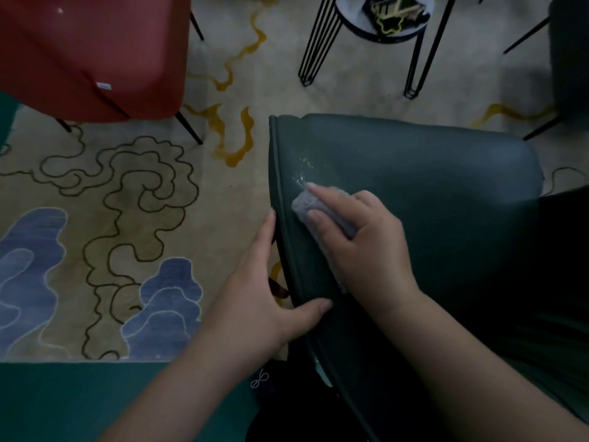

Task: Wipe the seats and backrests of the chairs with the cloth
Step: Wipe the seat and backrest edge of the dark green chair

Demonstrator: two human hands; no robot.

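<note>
Carpet (127, 193) with cloud patterns underlies green chair (430, 193) and red chair (95, 52).

At four o'clock a dark green chair (430, 193) bears a grey-lilac cloth (307, 205); at ten o'clock, a red chair (95, 52). The beige rug (223, 193) carries blue clouds, ochre squiggles, dark outlines.
</note>
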